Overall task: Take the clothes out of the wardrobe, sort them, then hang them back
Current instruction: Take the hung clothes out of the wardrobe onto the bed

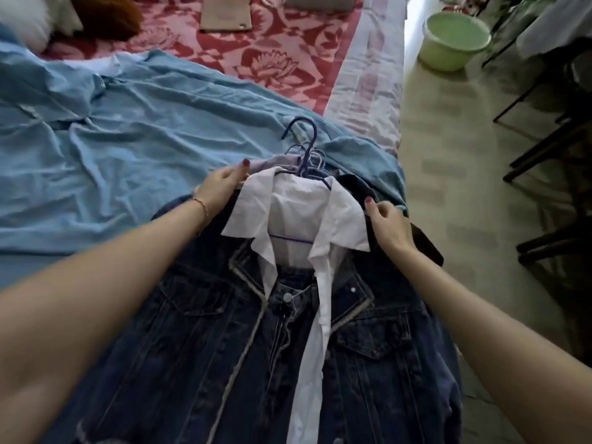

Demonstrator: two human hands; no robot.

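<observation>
Near the bed's (pixel 362 100) right edge, clothes on hangers (pixel 306 155).
Both hands pinch the dark denim jacket's (pixel 198 347) shoulders: left hand (pixel 224 184), right hand (pixel 389 224). White shirt (pixel 307 213) inside.

Soft daylight pours in beyond the green basin (pixel 455 38), washing out the floor (pixel 448 174) beside it. Near the bed (pixel 288 59), edges bow, forearms blur, shadows stay faint.

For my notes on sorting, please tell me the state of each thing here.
denim jacket: open, lying on the bed
white shirt: on a hanger, inside the jacket
hangers: bunched together
left hand: gripping a shoulder
right hand: pinching the jacket
basin: upright on the floor
</observation>
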